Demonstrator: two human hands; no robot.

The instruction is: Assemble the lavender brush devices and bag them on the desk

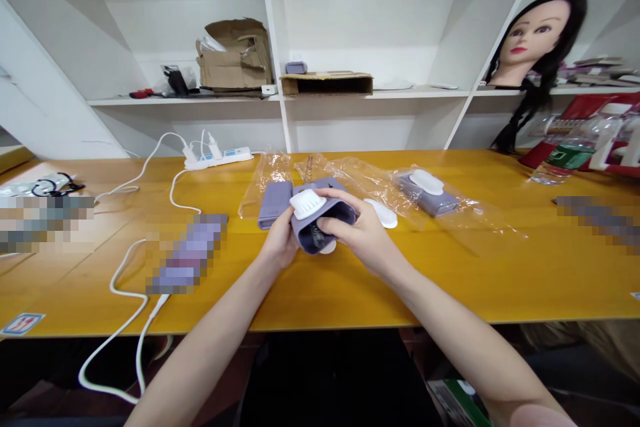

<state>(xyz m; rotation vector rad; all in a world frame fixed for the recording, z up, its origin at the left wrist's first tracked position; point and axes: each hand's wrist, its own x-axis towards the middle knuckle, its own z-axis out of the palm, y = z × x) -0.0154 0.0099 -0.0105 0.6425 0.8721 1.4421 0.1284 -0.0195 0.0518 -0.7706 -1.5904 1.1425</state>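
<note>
A hollow purple-grey casing [301, 235] is held above the table's middle, its open end facing me. On its upper side sits a white ridged piece [307, 204]. My left hand [281, 240] grips the left side, fingers closed on it. My right hand [369, 230] wraps the right side, with the thumb reaching into the opening. Something dark shows inside, too unclear to name. Just left stands a similar purple-grey block [276, 203]; another purple-grey piece behind is partly hidden. A white oval pad [385, 215] lies to the right. White also peeks out beneath the casing.
Clear plastic bags [350, 170] lie behind the hands. One at right bears a purple-grey block [437, 203] with a white oval on top. A phone [190, 253] with a white cable lies left, below a power strip [220, 158]. A bottle [565, 153] stands far right.
</note>
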